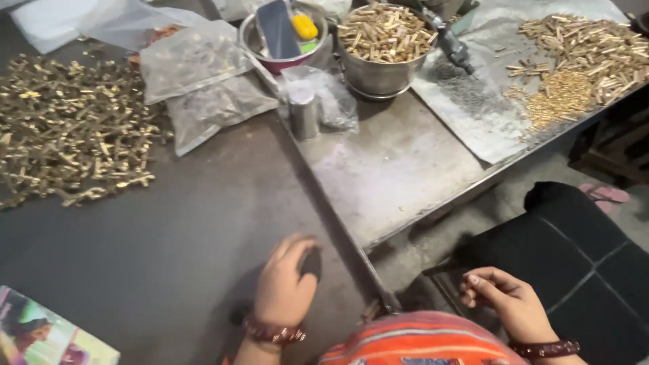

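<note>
**Left hand on a dark object, low centre**

Head view: the left hand (284,287) cups a small dark object (311,262) on the dark table (169,236) (grip partly hidden). The right hand (507,304), lower right, curls loosely, empty. Brass parts (67,135) lie upper left.

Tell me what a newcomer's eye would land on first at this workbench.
First the big heap of small brass parts spread over the dark table at far left, echoed by the steel bowl piled with brass pieces at top centre and more brass strewn at top right. Nearer, the left hand rests on a small dark object at the table edge, while the right hand hangs off the bench.
</note>
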